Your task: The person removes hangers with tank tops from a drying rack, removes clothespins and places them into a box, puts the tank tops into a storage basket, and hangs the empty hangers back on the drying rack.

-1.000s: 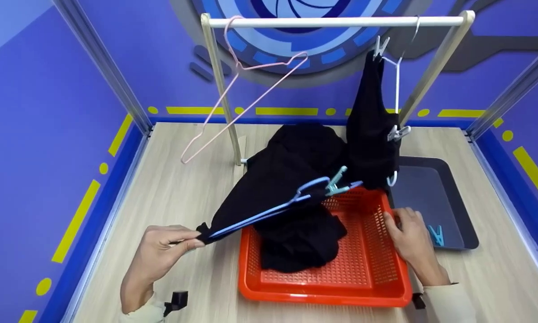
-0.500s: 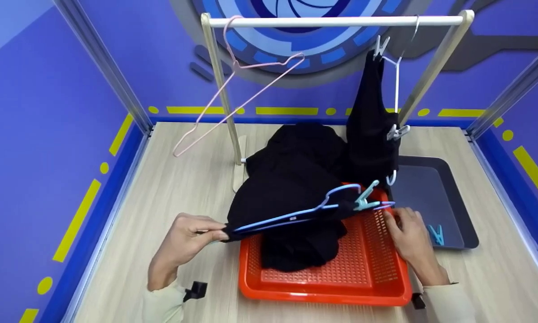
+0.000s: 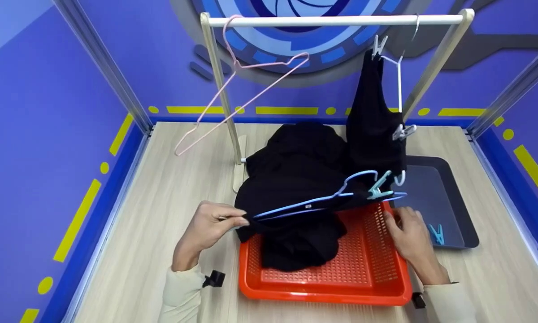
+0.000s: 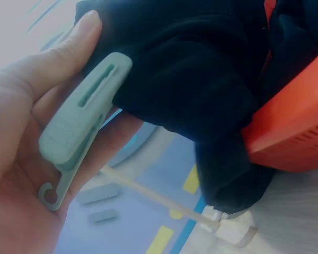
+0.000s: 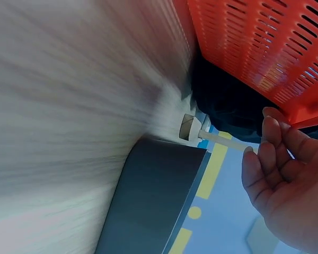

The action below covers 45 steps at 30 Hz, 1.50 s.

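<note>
Black garment in left hand; basket: cloth, perhaps separate; tray: clip

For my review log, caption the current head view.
Left hand pinches black garment on blue hanger; right hand touches red basket.

The cloth is black, its hanger blue, the basket red, the walls purple with yellow dashes.

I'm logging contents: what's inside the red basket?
Bunched black cloth lies in the red basket, beside bare perforated bottom. Anything beneath it is covered, as is the rear left corner, under the garment on the blue hanger.
</note>
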{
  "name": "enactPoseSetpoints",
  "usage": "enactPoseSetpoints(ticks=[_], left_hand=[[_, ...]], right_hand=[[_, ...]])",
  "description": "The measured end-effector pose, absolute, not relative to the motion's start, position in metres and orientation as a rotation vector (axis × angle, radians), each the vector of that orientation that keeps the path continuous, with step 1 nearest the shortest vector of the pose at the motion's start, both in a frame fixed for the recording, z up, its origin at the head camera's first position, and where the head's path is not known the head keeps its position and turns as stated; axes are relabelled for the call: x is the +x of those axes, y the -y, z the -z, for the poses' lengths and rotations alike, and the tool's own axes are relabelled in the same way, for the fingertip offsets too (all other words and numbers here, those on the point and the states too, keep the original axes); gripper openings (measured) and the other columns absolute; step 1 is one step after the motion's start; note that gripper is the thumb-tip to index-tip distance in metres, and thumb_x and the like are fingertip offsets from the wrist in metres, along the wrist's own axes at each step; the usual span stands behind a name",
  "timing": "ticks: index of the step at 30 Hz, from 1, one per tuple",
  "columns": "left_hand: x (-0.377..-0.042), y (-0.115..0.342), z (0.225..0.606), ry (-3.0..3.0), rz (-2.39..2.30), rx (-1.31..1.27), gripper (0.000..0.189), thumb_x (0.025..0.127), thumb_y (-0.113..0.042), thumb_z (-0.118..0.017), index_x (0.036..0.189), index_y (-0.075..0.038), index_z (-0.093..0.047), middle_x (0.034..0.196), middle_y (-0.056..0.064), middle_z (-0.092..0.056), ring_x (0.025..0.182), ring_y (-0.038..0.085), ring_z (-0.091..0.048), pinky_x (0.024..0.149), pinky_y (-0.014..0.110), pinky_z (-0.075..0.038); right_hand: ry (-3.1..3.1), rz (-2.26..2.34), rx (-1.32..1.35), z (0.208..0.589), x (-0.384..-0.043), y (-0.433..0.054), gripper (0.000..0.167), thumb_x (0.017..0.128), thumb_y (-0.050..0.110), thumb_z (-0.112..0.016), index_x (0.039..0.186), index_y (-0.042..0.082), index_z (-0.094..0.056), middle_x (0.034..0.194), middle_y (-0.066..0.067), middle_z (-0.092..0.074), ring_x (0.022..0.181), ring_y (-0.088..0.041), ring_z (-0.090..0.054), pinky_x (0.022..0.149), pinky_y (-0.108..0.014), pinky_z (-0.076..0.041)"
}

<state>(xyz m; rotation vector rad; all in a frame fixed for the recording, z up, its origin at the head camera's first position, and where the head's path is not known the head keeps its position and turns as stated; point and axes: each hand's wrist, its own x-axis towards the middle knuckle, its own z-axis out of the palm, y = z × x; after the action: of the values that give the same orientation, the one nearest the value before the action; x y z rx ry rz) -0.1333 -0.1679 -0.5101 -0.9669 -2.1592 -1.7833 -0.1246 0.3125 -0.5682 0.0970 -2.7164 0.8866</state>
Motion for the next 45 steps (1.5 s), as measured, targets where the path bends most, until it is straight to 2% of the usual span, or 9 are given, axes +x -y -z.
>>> enactPoseSetpoints(ticks=[13, 18, 24, 29, 35, 42, 45], left_hand=[[-0.147, 0.156, 0.526, 2.253, 1.783, -0.959, 0.010, 0.089, 0.004, -0.082, 0.099, 0.004, -0.083, 0.088, 0.017, -0.079, 0.080, 0.021, -0.078, 0.072, 0.024, -0.062], [-0.146, 0.154, 0.529, 2.297, 1.597, -0.939, 0.010, 0.087, -0.002, -0.085, 0.097, -0.002, -0.085, 0.088, 0.009, -0.080, 0.080, 0.020, -0.078, 0.072, 0.023, -0.061], [-0.139, 0.151, 0.525, 2.343, 1.239, -0.870, 0.014, 0.085, -0.007, -0.089, 0.098, -0.006, -0.085, 0.093, 0.002, -0.081, 0.080, 0.017, -0.077, 0.069, 0.029, -0.062], [-0.133, 0.146, 0.522, 2.347, 1.015, -0.823, 0.017, 0.084, -0.006, -0.089, 0.099, -0.006, -0.084, 0.094, 0.003, -0.080, 0.081, 0.019, -0.076, 0.070, 0.035, -0.062], [-0.131, 0.139, 0.524, 2.291, 0.968, -0.821, 0.017, 0.081, 0.003, -0.088, 0.096, 0.000, -0.080, 0.093, 0.008, -0.079, 0.083, 0.024, -0.076, 0.075, 0.037, -0.062], [-0.135, 0.138, 0.532, 2.224, 0.966, -0.843, 0.020, 0.079, 0.007, -0.087, 0.094, 0.000, -0.078, 0.089, 0.009, -0.077, 0.078, 0.024, -0.074, 0.071, 0.037, -0.061], [-0.136, 0.140, 0.536, 2.207, 0.974, -0.851, 0.021, 0.077, 0.009, -0.087, 0.094, 0.001, -0.078, 0.089, 0.009, -0.077, 0.077, 0.024, -0.074, 0.071, 0.036, -0.061]], right_hand=[[2.723, -0.905, 0.061, 0.567, -0.125, -0.313, 0.029, 0.108, 0.025, -0.062, 0.104, -0.003, -0.069, 0.093, -0.014, -0.061, 0.086, -0.030, -0.050, 0.070, -0.046, -0.040], [2.716, -0.901, 0.056, 0.568, -0.125, -0.313, 0.029, 0.108, 0.025, -0.063, 0.102, -0.003, -0.069, 0.092, -0.014, -0.061, 0.085, -0.030, -0.050, 0.071, -0.045, -0.039], [2.694, -0.891, 0.061, 0.568, -0.124, -0.312, 0.027, 0.107, 0.024, -0.065, 0.101, -0.002, -0.070, 0.091, -0.012, -0.062, 0.084, -0.030, -0.051, 0.071, -0.045, -0.039], [2.702, -0.884, 0.053, 0.567, -0.124, -0.312, 0.028, 0.107, 0.024, -0.064, 0.102, -0.003, -0.070, 0.091, -0.014, -0.062, 0.084, -0.029, -0.050, 0.071, -0.045, -0.039], [2.696, -0.875, 0.061, 0.565, -0.125, -0.312, 0.027, 0.106, 0.024, -0.066, 0.102, -0.002, -0.069, 0.093, -0.015, -0.063, 0.086, -0.031, -0.050, 0.072, -0.045, -0.039], [2.465, -0.904, 0.167, 0.554, -0.128, -0.315, 0.013, 0.098, 0.008, -0.073, 0.104, -0.003, -0.070, 0.098, -0.020, -0.065, 0.091, -0.034, -0.052, 0.079, -0.043, -0.036], [2.296, -0.920, 0.267, 0.545, -0.130, -0.314, 0.018, 0.092, 0.001, -0.075, 0.108, -0.006, -0.071, 0.102, -0.022, -0.067, 0.094, -0.037, -0.054, 0.086, -0.034, -0.038]])
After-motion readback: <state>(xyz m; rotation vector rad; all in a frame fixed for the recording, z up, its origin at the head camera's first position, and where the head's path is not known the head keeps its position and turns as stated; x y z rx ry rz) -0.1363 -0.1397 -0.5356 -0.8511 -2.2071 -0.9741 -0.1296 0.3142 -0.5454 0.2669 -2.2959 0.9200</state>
